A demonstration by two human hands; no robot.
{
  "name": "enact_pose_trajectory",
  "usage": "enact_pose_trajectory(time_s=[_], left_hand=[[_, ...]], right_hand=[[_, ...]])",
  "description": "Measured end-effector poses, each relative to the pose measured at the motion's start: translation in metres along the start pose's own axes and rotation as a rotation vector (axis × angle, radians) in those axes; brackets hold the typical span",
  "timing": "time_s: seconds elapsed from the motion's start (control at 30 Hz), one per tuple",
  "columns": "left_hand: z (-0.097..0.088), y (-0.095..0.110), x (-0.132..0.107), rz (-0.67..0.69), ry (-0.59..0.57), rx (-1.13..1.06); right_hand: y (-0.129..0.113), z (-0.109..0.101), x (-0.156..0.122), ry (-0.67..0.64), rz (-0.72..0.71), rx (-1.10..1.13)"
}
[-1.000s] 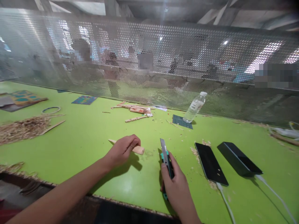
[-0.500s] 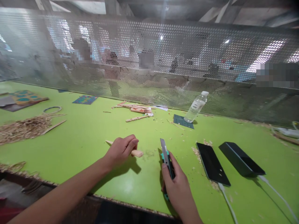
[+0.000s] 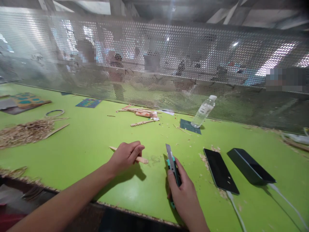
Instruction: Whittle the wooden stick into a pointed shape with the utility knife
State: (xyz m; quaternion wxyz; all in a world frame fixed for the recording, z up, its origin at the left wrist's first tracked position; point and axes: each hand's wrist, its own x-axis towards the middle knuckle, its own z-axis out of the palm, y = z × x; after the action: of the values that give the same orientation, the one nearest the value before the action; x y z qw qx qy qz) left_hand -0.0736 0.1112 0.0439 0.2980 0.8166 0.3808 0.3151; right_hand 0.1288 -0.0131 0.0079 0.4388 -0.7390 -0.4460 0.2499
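Note:
My left hand [image 3: 127,154] is closed around a pale wooden stick [image 3: 142,159]. Its pointed end sticks out to the left of my fist and its blunt end to the right; the middle is hidden by my fingers. In my right hand [image 3: 184,193] is a utility knife [image 3: 173,167] with a green and black handle. The knife's blade is extended and points away from me, apart from the stick. Both hands are over the green table [image 3: 96,174].
Wood shavings [image 3: 26,131] are heaped at the left. Carved sticks [image 3: 145,112] lie at the back middle. A water bottle [image 3: 204,111] leans on dark paper [image 3: 185,125]. A phone [image 3: 220,170] and a black device [image 3: 251,166] with white cables lie right. A perforated screen [image 3: 154,83] stands behind.
The stick has turned slightly in my left hand, so its blunt end looks different. My right hand and the knife are almost unmoved; the whole view has shifted a little.

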Motion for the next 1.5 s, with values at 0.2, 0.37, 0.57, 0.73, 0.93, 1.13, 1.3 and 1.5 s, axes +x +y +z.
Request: enact_pose_trajectory(time_s=[0.2, 0.37, 0.57, 0.73, 0.93, 1.13, 1.3, 1.5], left_hand=[[-0.001, 0.002, -0.001, -0.019, -0.009, 0.004], [-0.001, 0.003, 0.0, -0.019, -0.023, 0.049], [0.0, 0.001, -0.001, 0.002, -0.062, 0.181], [0.003, 0.003, 0.0, -0.026, -0.113, 0.309], [0.012, -0.001, 0.005, -0.015, -0.211, 0.355], [0.018, -0.008, 0.007, 0.04, -0.245, 0.349], [0.022, -0.008, 0.006, 0.032, -0.235, 0.334], [0.016, -0.014, 0.008, 0.005, -0.265, 0.297]], right_hand=[[-0.002, 0.0, 0.0, -0.03, 0.058, 0.053], [-0.003, -0.001, 0.0, 0.006, 0.015, 0.037], [0.003, -0.003, 0.002, -0.025, 0.003, 0.027], [0.009, -0.004, 0.004, -0.089, 0.002, 0.023], [0.009, -0.004, 0.002, -0.131, 0.008, 0.005], [-0.007, -0.003, 0.002, -0.274, -0.191, -0.36], [-0.019, 0.011, -0.003, -0.346, -0.254, -0.523], [-0.025, 0.022, -0.006, -0.35, -0.264, -0.707]])
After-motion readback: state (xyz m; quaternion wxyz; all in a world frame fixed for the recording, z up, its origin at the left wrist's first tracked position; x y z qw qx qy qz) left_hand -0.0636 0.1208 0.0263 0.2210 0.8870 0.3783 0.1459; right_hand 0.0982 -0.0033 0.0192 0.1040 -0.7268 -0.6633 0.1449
